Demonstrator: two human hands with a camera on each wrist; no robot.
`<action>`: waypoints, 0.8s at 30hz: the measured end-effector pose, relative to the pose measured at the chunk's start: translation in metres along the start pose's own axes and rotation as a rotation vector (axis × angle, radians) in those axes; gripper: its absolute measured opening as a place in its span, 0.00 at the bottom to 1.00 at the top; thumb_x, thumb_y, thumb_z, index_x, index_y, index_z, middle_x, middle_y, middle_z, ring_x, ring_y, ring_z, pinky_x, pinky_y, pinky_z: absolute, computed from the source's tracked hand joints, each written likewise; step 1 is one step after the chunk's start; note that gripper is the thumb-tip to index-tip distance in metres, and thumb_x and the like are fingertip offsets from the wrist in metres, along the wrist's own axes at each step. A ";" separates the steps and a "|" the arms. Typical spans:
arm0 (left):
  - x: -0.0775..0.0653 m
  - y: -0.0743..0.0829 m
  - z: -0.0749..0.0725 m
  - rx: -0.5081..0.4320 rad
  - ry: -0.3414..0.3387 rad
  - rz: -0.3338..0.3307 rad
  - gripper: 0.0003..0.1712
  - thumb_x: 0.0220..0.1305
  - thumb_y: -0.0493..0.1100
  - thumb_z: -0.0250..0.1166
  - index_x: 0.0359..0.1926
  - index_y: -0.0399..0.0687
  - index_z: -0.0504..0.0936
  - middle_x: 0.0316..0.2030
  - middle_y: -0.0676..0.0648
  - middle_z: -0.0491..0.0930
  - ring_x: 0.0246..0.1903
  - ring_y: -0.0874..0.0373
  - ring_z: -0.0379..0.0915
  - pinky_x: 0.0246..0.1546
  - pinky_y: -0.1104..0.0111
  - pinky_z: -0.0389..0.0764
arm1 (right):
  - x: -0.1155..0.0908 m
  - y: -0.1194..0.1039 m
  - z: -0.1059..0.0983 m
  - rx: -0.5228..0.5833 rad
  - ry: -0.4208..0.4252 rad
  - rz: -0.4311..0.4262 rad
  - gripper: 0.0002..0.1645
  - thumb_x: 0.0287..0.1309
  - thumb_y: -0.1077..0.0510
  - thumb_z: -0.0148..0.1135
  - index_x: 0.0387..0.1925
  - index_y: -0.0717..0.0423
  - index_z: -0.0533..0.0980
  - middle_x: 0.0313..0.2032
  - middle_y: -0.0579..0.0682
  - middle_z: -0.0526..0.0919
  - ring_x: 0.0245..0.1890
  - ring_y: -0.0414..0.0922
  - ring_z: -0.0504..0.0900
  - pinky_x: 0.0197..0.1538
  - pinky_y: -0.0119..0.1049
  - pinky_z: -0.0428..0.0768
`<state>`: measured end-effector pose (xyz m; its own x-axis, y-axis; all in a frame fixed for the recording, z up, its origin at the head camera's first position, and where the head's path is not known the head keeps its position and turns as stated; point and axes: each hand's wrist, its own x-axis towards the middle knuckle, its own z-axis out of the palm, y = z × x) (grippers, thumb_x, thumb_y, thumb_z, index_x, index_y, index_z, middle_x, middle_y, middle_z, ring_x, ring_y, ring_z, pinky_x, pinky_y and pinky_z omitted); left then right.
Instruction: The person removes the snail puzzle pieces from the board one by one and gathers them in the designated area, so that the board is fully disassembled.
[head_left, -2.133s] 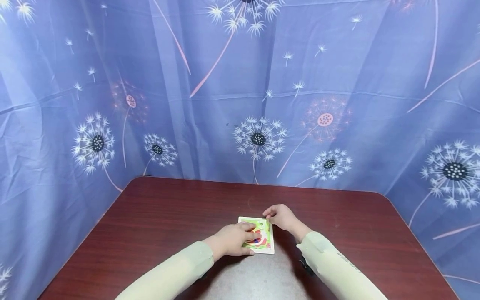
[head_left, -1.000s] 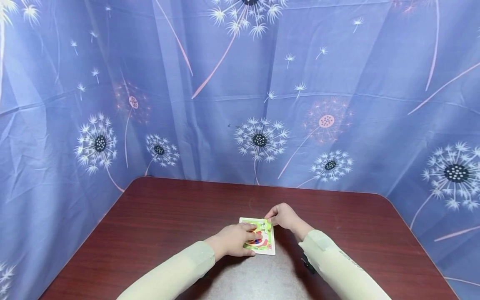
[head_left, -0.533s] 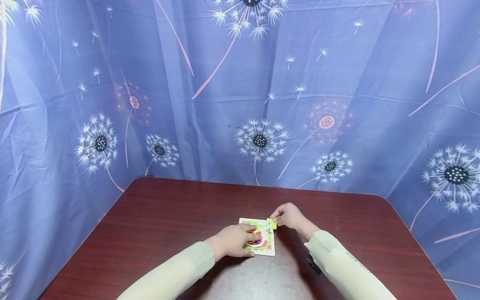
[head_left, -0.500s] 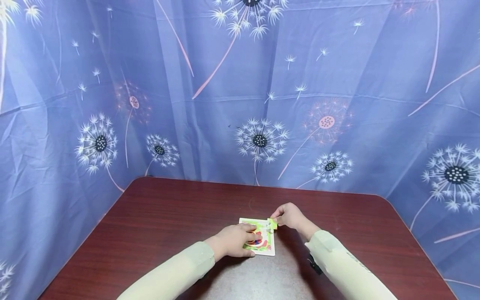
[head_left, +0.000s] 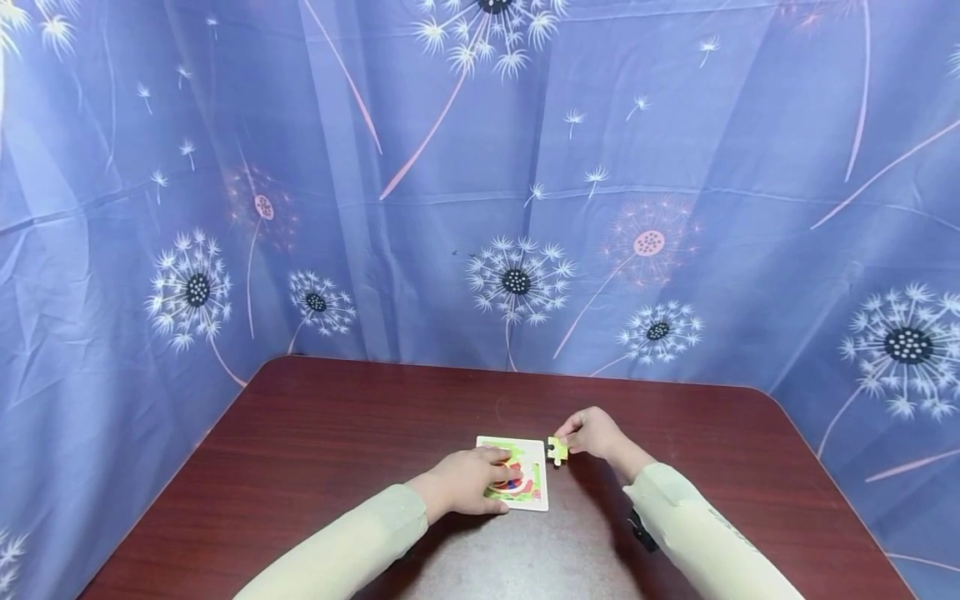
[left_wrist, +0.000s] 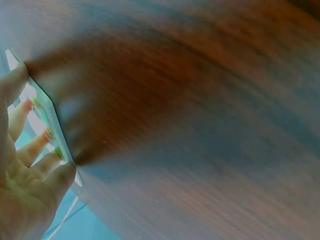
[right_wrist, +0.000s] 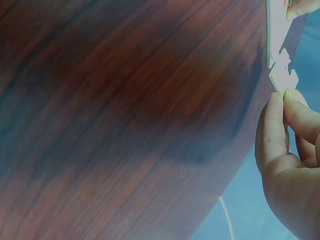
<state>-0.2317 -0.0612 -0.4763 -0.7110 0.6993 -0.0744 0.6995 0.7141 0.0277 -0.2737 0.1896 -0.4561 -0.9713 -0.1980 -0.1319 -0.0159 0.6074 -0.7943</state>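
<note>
A person's left hand (head_left: pixel 467 482) spreads across a square, white-edged puzzle board with a bright green and red print (head_left: pixel 531 457), which lies flat on the dark red wood-grain surface (head_left: pixel 360 417). Its fingers are extended and well parted, laid over the print and gripping nothing, a posture that likely keeps the light board from sliding. The left wrist view shows fingertips at the board's edge, though how hard they press cannot be told. Just beyond the board's right edge, the right hand (head_left: pixel 597 435) pinches a small yellow-green jigsaw piece with knobbed edges (head_left: pixel 557 451), thumb and fingers closed together on its far right side. That hold at one end leaves the knobs free and in sight, apparently for control of so thin a thing. The board's far right corner shows a pale, unprinted patch near the piece. Whether the piece touches the surface is unclear. Pale yellow-green sleeves (head_left: pixel 345 546) cover both forearms; behind hangs a blue fabric curtain with a dandelion print (head_left: pixel 420 275).
</note>
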 end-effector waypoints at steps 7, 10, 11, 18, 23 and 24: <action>-0.001 0.002 -0.004 -0.015 -0.016 -0.006 0.32 0.63 0.63 0.67 0.68 0.71 0.77 0.71 0.53 0.74 0.71 0.56 0.71 0.66 0.64 0.77 | -0.003 0.005 -0.008 -0.002 -0.019 -0.022 0.07 0.56 0.76 0.64 0.36 0.78 0.84 0.32 0.64 0.90 0.28 0.40 0.85 0.39 0.41 0.90; -0.002 0.003 -0.006 -0.017 -0.018 -0.009 0.32 0.63 0.63 0.68 0.68 0.71 0.77 0.71 0.53 0.74 0.71 0.56 0.71 0.66 0.64 0.77 | -0.004 0.007 -0.009 -0.013 -0.023 -0.032 0.07 0.55 0.76 0.63 0.36 0.78 0.84 0.31 0.64 0.89 0.28 0.39 0.85 0.39 0.41 0.90; -0.003 0.003 -0.006 -0.013 -0.017 -0.009 0.32 0.63 0.63 0.68 0.68 0.71 0.77 0.71 0.53 0.74 0.71 0.56 0.71 0.66 0.64 0.77 | -0.005 0.008 -0.010 -0.011 -0.021 -0.023 0.06 0.56 0.76 0.64 0.35 0.77 0.84 0.31 0.63 0.90 0.28 0.39 0.85 0.39 0.40 0.90; -0.003 0.003 -0.006 -0.013 -0.016 -0.009 0.32 0.63 0.63 0.68 0.68 0.71 0.77 0.71 0.52 0.74 0.71 0.55 0.71 0.66 0.64 0.78 | -0.007 0.016 -0.016 -0.034 -0.018 0.001 0.06 0.56 0.75 0.65 0.35 0.77 0.84 0.30 0.62 0.90 0.26 0.38 0.84 0.36 0.37 0.89; -0.003 0.003 -0.007 -0.010 -0.018 -0.015 0.32 0.63 0.64 0.68 0.68 0.72 0.77 0.71 0.53 0.74 0.71 0.56 0.71 0.65 0.64 0.78 | -0.009 0.021 -0.022 -0.040 -0.010 0.007 0.06 0.56 0.75 0.65 0.35 0.76 0.84 0.30 0.61 0.90 0.27 0.38 0.84 0.36 0.37 0.89; -0.003 0.003 -0.007 -0.011 -0.018 -0.016 0.32 0.63 0.64 0.68 0.68 0.72 0.77 0.71 0.53 0.74 0.71 0.56 0.71 0.65 0.64 0.78 | -0.010 0.022 -0.023 -0.042 -0.011 0.007 0.06 0.56 0.75 0.65 0.35 0.77 0.84 0.30 0.61 0.90 0.27 0.38 0.84 0.36 0.37 0.89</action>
<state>-0.2276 -0.0607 -0.4690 -0.7208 0.6869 -0.0927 0.6869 0.7258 0.0371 -0.2698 0.2227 -0.4582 -0.9688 -0.2015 -0.1441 -0.0190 0.6403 -0.7679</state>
